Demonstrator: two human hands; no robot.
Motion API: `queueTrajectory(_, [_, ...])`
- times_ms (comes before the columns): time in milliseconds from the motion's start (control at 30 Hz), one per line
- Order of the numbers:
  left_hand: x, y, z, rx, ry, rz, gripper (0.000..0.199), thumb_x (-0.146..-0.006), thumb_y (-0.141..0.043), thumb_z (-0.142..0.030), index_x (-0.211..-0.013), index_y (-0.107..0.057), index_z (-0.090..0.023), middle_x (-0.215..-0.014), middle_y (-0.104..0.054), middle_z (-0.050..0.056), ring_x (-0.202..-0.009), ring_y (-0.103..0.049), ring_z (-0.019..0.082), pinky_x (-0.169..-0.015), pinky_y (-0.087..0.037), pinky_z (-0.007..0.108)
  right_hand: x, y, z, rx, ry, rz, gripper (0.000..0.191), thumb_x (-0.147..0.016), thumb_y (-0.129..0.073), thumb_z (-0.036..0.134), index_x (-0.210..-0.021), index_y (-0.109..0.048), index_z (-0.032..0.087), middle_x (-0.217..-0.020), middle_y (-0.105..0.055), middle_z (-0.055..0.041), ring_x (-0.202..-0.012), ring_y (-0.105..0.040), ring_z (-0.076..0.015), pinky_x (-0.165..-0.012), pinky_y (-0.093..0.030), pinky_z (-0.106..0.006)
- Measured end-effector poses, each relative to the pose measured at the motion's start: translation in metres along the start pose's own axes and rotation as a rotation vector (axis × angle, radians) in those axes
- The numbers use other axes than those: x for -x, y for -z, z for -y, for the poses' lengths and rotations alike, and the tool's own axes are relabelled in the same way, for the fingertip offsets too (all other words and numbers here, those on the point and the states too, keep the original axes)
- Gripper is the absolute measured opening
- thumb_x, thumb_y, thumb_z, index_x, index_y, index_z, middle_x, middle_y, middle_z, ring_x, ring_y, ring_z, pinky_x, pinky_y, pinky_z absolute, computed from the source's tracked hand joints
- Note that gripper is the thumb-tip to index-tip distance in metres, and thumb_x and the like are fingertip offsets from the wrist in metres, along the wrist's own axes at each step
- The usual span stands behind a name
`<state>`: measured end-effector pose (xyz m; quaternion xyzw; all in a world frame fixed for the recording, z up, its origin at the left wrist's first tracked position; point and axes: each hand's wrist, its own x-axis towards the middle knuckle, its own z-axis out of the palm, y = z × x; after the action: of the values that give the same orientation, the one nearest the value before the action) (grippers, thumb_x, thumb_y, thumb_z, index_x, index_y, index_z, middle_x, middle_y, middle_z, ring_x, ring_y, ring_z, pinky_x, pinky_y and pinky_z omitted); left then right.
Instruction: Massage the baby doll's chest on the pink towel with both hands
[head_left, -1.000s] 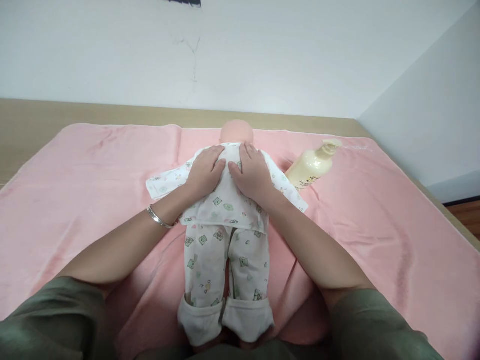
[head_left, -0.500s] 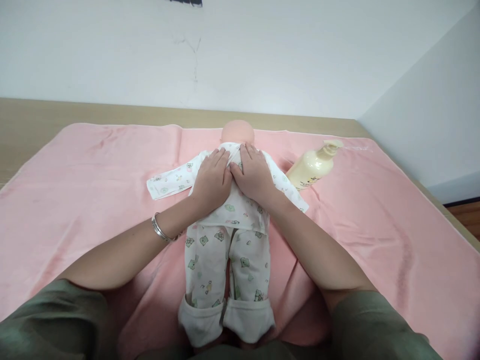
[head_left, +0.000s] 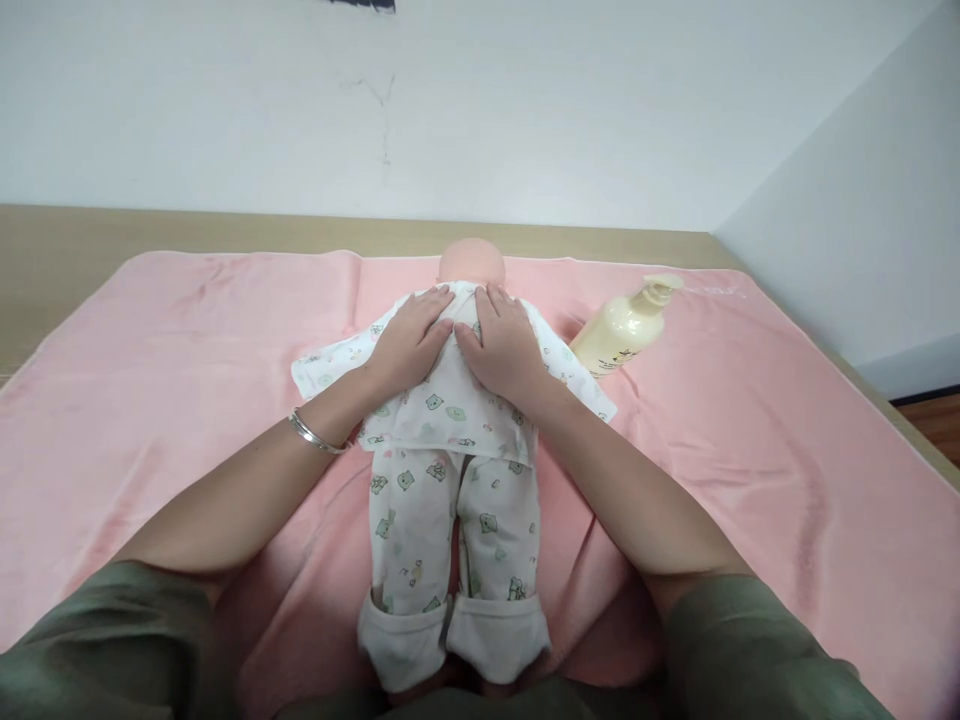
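A baby doll [head_left: 472, 262] lies face down, its head toward the wall and its feet toward me. It wears a white printed top [head_left: 457, 410] and matching trousers [head_left: 495, 520] with turned-up white cuffs. My left hand [head_left: 411, 338] rests flat on the left side of the doll's upper back, fingers stretched out. On the right side of the back lies my right hand [head_left: 501, 342], also flat, its fingers together and extended. The two thumbs point toward each other with a narrow gap between them. The doll's hands are hidden in the sleeves.
A pale yellow pump bottle [head_left: 624, 328] leans beside the doll's right-hand sleeve. A pink blanket [head_left: 750, 430] covers most of the wooden table [head_left: 60, 235]. Behind the table stands a white wall [head_left: 525, 110], with another wall at the right.
My left hand has slid outward to the left across the doll's back, widening the gap between the thumbs. My right hand has barely shifted. The view has tilted slightly.
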<state>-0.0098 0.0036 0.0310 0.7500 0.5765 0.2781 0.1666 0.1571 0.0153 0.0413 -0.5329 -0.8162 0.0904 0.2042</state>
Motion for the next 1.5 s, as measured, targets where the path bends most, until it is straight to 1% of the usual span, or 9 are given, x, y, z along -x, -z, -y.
queueTrajectory(233, [0.001, -0.002, -0.003, -0.01, 0.002, -0.027, 0.063, -0.1, -0.031, -0.038, -0.153, -0.049, -0.009, -0.166, -0.045, 0.013, -0.158, -0.038, 0.025, -0.136, -0.021, 0.05, 0.001, 0.001, 0.001, 0.003, 0.007, 0.0, 0.068, -0.103, -0.042, 0.036, -0.159, -0.038, -0.001, -0.168, -0.037, -0.0236, -0.159, -0.032, -0.0367, -0.133, -0.022, -0.055])
queueTrajectory(367, [0.011, -0.013, -0.015, -0.045, 0.061, -0.138, 0.058, -0.098, -0.032, -0.028, -0.149, -0.053, -0.009, -0.16, -0.053, 0.016, -0.154, -0.044, 0.03, -0.132, -0.031, 0.054, -0.002, 0.005, -0.004, -0.007, 0.043, 0.018, 0.069, -0.101, -0.045, 0.037, -0.158, -0.04, -0.001, -0.167, -0.039, -0.0249, -0.158, -0.033, -0.0368, -0.132, -0.024, -0.055])
queueTrajectory(533, [0.026, -0.023, -0.028, -0.048, 0.019, -0.221, 0.055, -0.101, -0.032, -0.029, -0.148, -0.053, -0.01, -0.159, -0.054, 0.017, -0.156, -0.041, 0.03, -0.132, -0.031, 0.056, -0.007, 0.01, -0.011, -0.02, 0.108, 0.065, 0.069, -0.1, -0.045, 0.038, -0.157, -0.04, -0.001, -0.167, -0.037, -0.0265, -0.158, -0.033, -0.0371, -0.13, -0.029, -0.056])
queueTrajectory(867, [0.024, -0.02, -0.027, -0.048, 0.018, -0.204, 0.057, -0.097, -0.034, -0.026, -0.146, -0.055, -0.006, -0.157, -0.056, 0.016, -0.154, -0.044, 0.03, -0.133, -0.031, 0.051, -0.005, 0.008, -0.009, -0.006, 0.08, 0.051, 0.069, -0.101, -0.043, 0.039, -0.158, -0.04, -0.001, -0.167, -0.037, -0.0259, -0.158, -0.033, -0.037, -0.13, -0.027, -0.054])
queueTrajectory(967, [0.02, -0.016, -0.028, -0.053, 0.032, -0.175, 0.06, -0.094, -0.035, -0.026, -0.146, -0.056, -0.005, -0.155, -0.058, 0.016, -0.152, -0.047, 0.03, -0.132, -0.033, 0.05, -0.004, 0.004, -0.01, -0.004, 0.07, 0.016, 0.069, -0.101, -0.044, 0.039, -0.158, -0.04, 0.0, -0.167, -0.038, -0.025, -0.158, -0.035, -0.0361, -0.131, -0.027, -0.053])
queueTrajectory(1100, [0.009, -0.008, -0.031, -0.047, 0.108, -0.118, 0.061, -0.091, -0.034, -0.026, -0.145, -0.059, -0.01, -0.154, -0.06, 0.013, -0.15, -0.049, 0.029, -0.13, -0.036, 0.048, -0.002, -0.002, -0.01, 0.005, 0.072, -0.051, 0.068, -0.101, -0.043, 0.04, -0.157, -0.042, 0.002, -0.166, -0.041, -0.0238, -0.155, -0.038, -0.0366, -0.13, -0.028, -0.054])
queueTrajectory(1200, [-0.001, -0.007, -0.031, -0.04, 0.156, -0.099, 0.06, -0.091, -0.034, -0.026, -0.143, -0.061, -0.013, -0.154, -0.06, 0.012, -0.149, -0.05, 0.03, -0.13, -0.034, 0.054, -0.002, -0.003, -0.011, 0.017, 0.073, -0.05, 0.067, -0.102, -0.043, 0.04, -0.157, -0.043, 0.002, -0.165, -0.042, -0.0248, -0.155, -0.039, -0.0375, -0.129, -0.03, -0.054])
queueTrajectory(1333, [-0.008, -0.012, -0.027, -0.037, 0.144, -0.14, 0.06, -0.091, -0.031, -0.028, -0.139, -0.064, -0.014, -0.15, -0.064, 0.012, -0.146, -0.053, 0.029, -0.13, -0.033, 0.054, -0.003, -0.002, -0.012, 0.021, 0.075, -0.043, 0.067, -0.103, -0.042, 0.041, -0.157, -0.043, 0.002, -0.164, -0.044, -0.025, -0.154, -0.041, -0.0378, -0.128, -0.031, -0.054])
queueTrajectory(1500, [-0.005, -0.018, -0.021, -0.044, 0.088, -0.193, 0.061, -0.095, -0.028, -0.03, -0.14, -0.063, -0.007, -0.151, -0.062, 0.016, -0.144, -0.053, 0.03, -0.128, -0.035, 0.052, 0.0, -0.002, -0.01, 0.01, 0.08, -0.026, 0.066, -0.103, -0.042, 0.04, -0.157, -0.042, 0.003, -0.165, -0.043, -0.0234, -0.156, -0.038, -0.036, -0.129, -0.03, -0.054])
